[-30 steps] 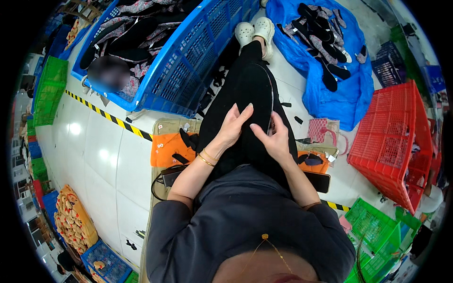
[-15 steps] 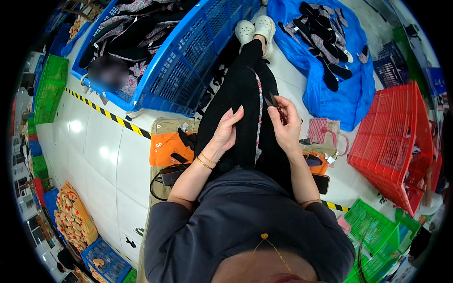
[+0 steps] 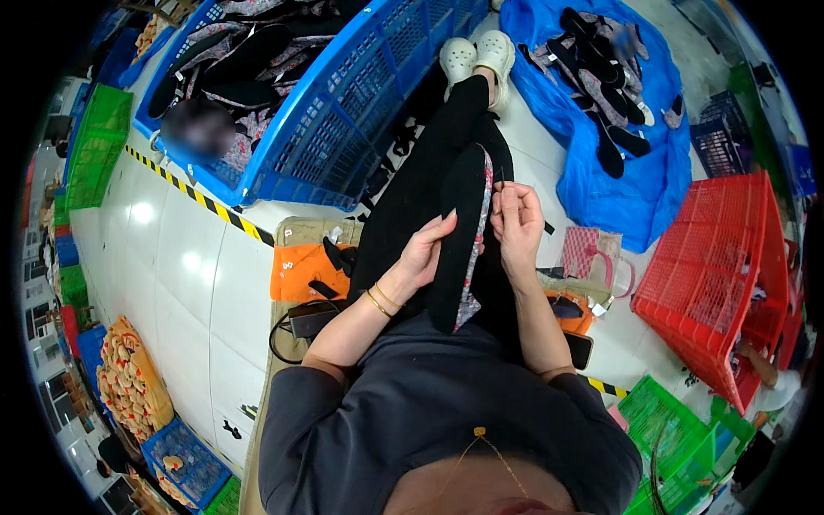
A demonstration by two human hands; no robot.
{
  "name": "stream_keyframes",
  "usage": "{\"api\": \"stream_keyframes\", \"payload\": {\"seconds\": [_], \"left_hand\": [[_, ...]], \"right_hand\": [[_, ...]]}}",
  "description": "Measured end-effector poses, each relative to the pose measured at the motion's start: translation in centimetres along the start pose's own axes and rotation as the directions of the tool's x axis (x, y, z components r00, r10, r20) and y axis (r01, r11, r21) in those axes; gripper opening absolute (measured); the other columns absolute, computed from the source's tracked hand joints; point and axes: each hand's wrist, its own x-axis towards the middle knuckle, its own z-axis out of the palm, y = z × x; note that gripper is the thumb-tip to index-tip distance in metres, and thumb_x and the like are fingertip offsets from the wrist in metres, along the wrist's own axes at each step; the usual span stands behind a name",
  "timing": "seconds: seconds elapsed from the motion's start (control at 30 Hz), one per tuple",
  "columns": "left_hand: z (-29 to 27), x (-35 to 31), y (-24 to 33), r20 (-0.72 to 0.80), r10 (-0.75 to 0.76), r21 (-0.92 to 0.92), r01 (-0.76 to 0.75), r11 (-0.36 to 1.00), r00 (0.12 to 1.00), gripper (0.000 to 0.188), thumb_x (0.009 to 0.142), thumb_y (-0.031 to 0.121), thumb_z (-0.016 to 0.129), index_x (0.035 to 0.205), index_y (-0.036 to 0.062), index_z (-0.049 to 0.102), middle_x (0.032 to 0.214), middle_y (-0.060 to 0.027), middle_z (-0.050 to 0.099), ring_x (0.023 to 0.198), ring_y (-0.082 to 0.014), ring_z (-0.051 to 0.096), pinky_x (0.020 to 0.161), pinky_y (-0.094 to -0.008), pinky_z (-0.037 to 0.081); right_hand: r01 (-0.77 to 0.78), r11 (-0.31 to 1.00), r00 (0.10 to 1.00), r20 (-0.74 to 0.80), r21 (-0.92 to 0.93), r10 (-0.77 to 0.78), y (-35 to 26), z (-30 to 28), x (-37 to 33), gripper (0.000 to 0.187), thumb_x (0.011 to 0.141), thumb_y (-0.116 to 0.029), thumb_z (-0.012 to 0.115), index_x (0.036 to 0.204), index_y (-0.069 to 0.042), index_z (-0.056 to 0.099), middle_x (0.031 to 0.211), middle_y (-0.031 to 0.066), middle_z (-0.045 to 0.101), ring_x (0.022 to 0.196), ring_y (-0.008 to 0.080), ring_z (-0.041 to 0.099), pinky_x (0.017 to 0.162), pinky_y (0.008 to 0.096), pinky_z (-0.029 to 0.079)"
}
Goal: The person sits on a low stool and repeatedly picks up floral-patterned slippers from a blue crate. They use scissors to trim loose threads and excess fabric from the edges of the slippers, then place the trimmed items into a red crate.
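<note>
Clasping floral-edged black fabric (image 3: 455, 245) is the left grip (image 3: 422, 252). To its right, the right grip (image 3: 518, 227) shows an unclear hold.

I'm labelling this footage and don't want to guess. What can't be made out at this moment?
All in the head view:
- Right hand: its own curled fingers hide what lies inside.
- Left hand: the black cloth piece covers its fingertips.
- Blue crate: the picture's top edge cuts it off; a blurred patch hides some contents.
- Phone: partly hidden by the right forearm.
</note>
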Motion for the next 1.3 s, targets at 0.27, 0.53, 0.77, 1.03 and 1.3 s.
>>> {"api": "stream_keyframes", "payload": {"seconds": [0.27, 0.53, 0.77, 1.03, 1.3], "left_hand": [[0.9, 2.1, 1.5, -0.059, 0.074, -0.063, -0.078, 0.995, 0.995, 0.043, 0.097, 0.028, 0.051, 0.128, -0.0012, 0.045, 0.104, -0.0104, 0.055, 0.092, -0.0204, 0.055, 0.087, -0.0380, 0.047], [1.1, 4.9, 2.3, -0.153, 0.112, -0.059, -0.122, 0.991, 0.982, 0.040, 0.098, 0.027, 0.049, 0.128, 0.0011, 0.047, 0.107, -0.0122, 0.058, 0.093, -0.0226, 0.057, 0.086, -0.0390, 0.049], [0.7, 5.9, 3.2, -0.206, 0.087, 0.083, -0.071, 0.994, 0.975, 0.034, 0.097, 0.024, 0.050, 0.123, 0.0007, 0.051, 0.103, -0.0130, 0.062, 0.090, -0.0246, 0.062, 0.082, -0.0389, 0.053], [2.0, 3.3, 6.2, -0.456, 0.218, 0.292, -0.086, 0.952, 0.863, 0.054, 0.095, 0.019, 0.058, 0.139, -0.0019, 0.037, 0.130, -0.0065, 0.055, 0.124, -0.0148, 0.046, 0.109, -0.0317, 0.031], [5.8, -4.2, 17.4, 0.201, 0.319, 0.974, -0.153, -0.169, 0.926, 0.043, 0.094, 0.028, 0.060, 0.129, 0.0043, 0.053, 0.114, -0.0153, 0.064, 0.099, -0.0215, 0.063, 0.087, -0.0365, 0.050]], "right_hand": [[-0.073, 0.988, 0.995, -0.051, 0.135, 0.081, -2.1, -1.9, 4.1, 0.027, 0.101, -0.027, 0.049, 0.109, -0.002, 0.052, 0.080, 0.0006, 0.051, 0.050, 0.0013, 0.038, 0.037, 0.0151, 0.022], [0.012, 0.990, 0.980, 0.197, -0.139, 0.016, -0.8, -1.2, 5.7, 0.019, 0.096, -0.008, 0.055, 0.112, 0.002, 0.052, 0.086, 0.0001, 0.057, 0.067, 0.0011, 0.049, 0.057, 0.0149, 0.037], [0.207, 0.883, 0.954, 0.288, -0.422, -0.087, -3.1, -1.3, 8.4, 0.021, 0.091, -0.006, 0.063, 0.108, 0.003, 0.054, 0.086, 0.0041, 0.064, 0.076, 0.0053, 0.058, 0.065, 0.0192, 0.045], [0.049, 0.991, 0.979, 0.203, -0.124, -0.023, -1.7, 0.2, 7.1, 0.029, 0.092, -0.012, 0.061, 0.116, -0.004, 0.047, 0.089, 0.0019, 0.054, 0.066, 0.0046, 0.043, 0.058, 0.0184, 0.036], [-0.209, 0.899, 0.964, 0.075, -0.384, 0.256, -1.6, 0.5, 8.0, 0.048, 0.080, -0.019, 0.073, 0.119, 0.001, 0.053, 0.107, 0.0089, 0.061, 0.092, 0.0147, 0.059, 0.080, 0.0269, 0.047]]}}
